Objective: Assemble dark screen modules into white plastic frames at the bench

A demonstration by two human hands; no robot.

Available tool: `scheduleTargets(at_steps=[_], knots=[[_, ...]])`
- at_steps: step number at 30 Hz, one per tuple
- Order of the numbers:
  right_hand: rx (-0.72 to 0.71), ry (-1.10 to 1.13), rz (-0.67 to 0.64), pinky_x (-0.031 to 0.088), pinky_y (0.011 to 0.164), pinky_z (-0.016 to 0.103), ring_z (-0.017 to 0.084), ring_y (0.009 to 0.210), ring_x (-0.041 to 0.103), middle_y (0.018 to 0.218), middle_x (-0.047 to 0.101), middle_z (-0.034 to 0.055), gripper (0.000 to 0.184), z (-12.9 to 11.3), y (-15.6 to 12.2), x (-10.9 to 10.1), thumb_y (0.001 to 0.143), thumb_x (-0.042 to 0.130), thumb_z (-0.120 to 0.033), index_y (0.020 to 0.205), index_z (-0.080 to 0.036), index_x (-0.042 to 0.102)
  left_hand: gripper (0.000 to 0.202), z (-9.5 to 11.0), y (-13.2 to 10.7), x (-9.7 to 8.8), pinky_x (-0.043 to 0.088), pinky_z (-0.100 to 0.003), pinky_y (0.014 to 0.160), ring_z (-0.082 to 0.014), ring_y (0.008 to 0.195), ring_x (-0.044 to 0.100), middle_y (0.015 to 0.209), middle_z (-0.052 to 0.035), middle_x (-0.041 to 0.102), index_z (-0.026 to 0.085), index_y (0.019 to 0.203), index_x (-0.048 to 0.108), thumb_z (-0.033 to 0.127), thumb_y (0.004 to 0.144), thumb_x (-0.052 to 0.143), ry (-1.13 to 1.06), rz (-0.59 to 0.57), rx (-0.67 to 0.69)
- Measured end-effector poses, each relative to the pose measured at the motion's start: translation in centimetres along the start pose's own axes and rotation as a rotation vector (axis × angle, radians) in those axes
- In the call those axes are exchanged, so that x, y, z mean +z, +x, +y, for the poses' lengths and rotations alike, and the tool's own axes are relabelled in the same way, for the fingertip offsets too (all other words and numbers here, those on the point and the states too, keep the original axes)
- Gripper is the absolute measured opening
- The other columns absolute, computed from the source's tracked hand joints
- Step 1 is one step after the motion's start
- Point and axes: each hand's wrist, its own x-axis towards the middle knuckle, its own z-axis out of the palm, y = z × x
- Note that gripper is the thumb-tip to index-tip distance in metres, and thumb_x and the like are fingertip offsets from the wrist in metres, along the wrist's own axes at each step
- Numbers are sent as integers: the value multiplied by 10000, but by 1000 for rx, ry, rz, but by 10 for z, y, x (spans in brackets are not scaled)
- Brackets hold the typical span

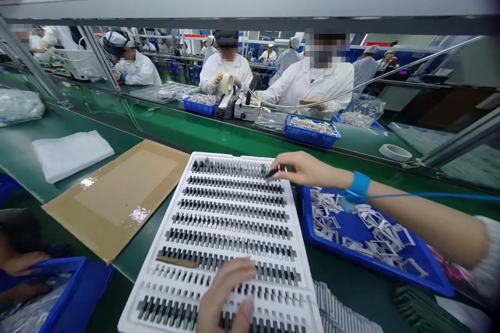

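Observation:
A white slotted tray (130, 317) leans across the green bench in front of me, filled with rows of small dark metal-looking parts (230, 220). At its far right corner, my right hand (299, 167), with a blue wrist strap (358, 187), pinches a small dark piece (271, 175) between thumb and fingertips. My left hand (228, 296) is over the near part of the tray, fingers apart and slightly blurred, with nothing visible in it. Two rows near that hand show bare slots. A thin brown strip (176, 261) lies across the tray by these rows.
Right of the tray stands a blue bin (332, 243) of white frames; stacked grey strips (344, 309) lie nearer. Brown cardboard (117, 192) and a white bag (72, 153) lie left. Another person's hands (23, 276) reach into a blue bin (74, 291). Co-workers sit opposite.

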Motion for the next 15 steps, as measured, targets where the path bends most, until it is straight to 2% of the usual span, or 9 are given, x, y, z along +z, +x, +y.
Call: scheduleTargets(at_steps=[1, 3, 6, 8, 11, 13, 15], knots=[[-12, 102, -22, 457, 597, 201, 126, 766, 619, 954, 668, 63, 318, -16, -1, -6, 942, 404, -412, 1023, -172, 596, 257, 6, 8, -2, 446, -457, 1017, -251, 1141, 572, 1188, -39, 656, 344, 1076, 667, 403, 850, 560, -117, 8, -145], [19, 546, -105, 456, 595, 195, 126, 760, 604, 920, 664, 54, 293, -48, -1, -16, 896, 500, -419, 968, -158, 613, 367, 20, 26, -6, 396, -450, 1060, -259, 1188, 536, 1264, -73, 605, 285, 1157, 622, 458, 840, 559, -338, -9, -348], [22, 874, -218, 432, 588, 199, 104, 678, 547, 816, 640, 29, 215, -83, 0, -20, 843, 590, -350, 877, -142, 632, 599, 37, 51, -7, 310, -447, 1108, -271, 1262, 463, 1334, -127, 541, 208, 1309, 480, 571, 832, 501, -615, -195, -414], [15, 962, -288, 405, 561, 199, 87, 617, 497, 753, 610, 10, 183, -95, 1, -18, 826, 609, -316, 862, -139, 638, 663, 43, 62, -5, 319, -442, 1097, -273, 1270, 452, 1336, -136, 534, 192, 1318, 460, 622, 813, 475, -689, -369, -415], [21, 1016, -366, 381, 548, 203, 83, 599, 459, 719, 580, -5, 167, -100, 4, -13, 809, 626, -299, 868, -144, 646, 666, 44, 67, -1, 407, -421, 1020, -266, 1147, 564, 1211, -148, 617, 155, 1207, 563, 660, 788, 454, -696, -570, -444], [12, 1010, -369, 381, 553, 206, 88, 613, 465, 716, 573, -6, 184, -101, 4, -11, 797, 638, -314, 867, -144, 650, 649, 40, 66, 0, 476, -371, 928, -229, 987, 648, 1063, -150, 680, 120, 1103, 631, 660, 794, 447, -730, -643, -501], [-6, 1009, -371, 381, 546, 207, 91, 606, 474, 694, 564, -8, 223, -103, 3, -10, 797, 635, -347, 872, -137, 648, 611, 34, 63, -1, 512, -305, 840, -179, 866, 673, 970, -133, 705, 115, 1047, 665, 639, 802, 467, -797, -668, -557]])
